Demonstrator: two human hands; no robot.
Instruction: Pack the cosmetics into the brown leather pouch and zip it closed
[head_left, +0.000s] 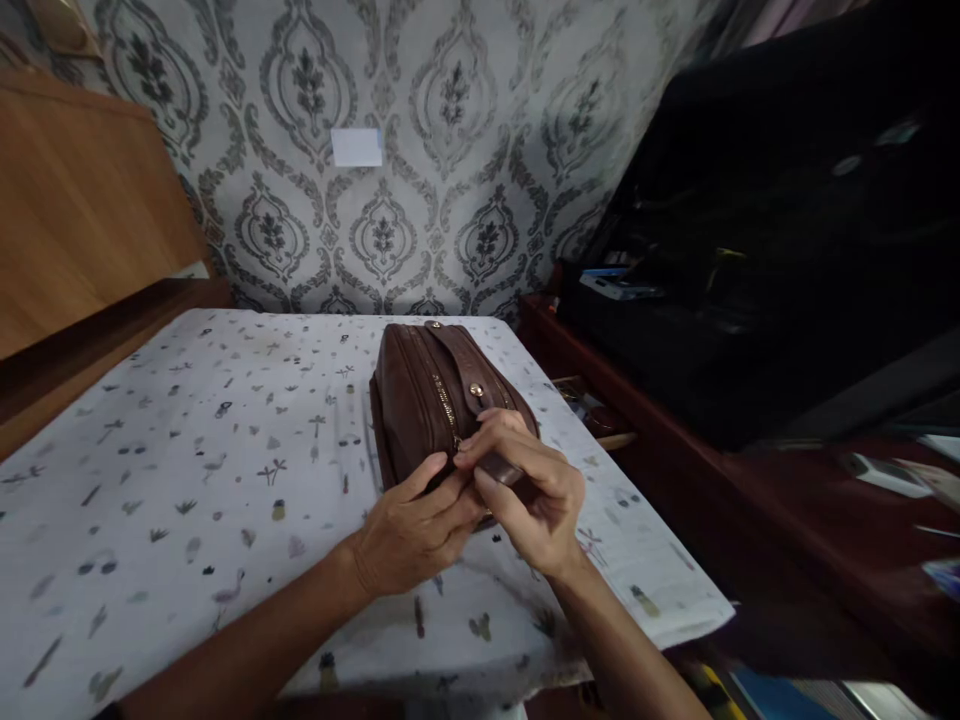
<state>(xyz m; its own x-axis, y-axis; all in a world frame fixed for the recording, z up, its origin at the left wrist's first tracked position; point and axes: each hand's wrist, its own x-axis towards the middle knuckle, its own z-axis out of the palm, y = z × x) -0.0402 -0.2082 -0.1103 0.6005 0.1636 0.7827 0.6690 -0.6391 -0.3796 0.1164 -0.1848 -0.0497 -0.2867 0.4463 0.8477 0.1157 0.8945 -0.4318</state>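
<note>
A dark brown leather zippered bag (405, 390) stands on the cloth-covered table, with a strap handle (461, 365) fixed by gold studs along its top. A gold zipper (444, 398) runs beside the strap. My left hand (420, 530) grips the bag's near end, its thumb near the end of the zipper and its other fingers pressed against the side. My right hand (536, 490) is closed at the same end, pinching a brown leather tab (499, 467) between thumb and fingers. The hands hide much of the near end, and the tab's attachment is not visible.
White cloth (300, 480) with small printed figures covers the table. A wooden panel (82, 200) rises at the left. On the right are a reddish-brown cabinet (787, 500), a part-open drawer (600, 415) and a large black screen (765, 230). Patterned wallpaper backs the table.
</note>
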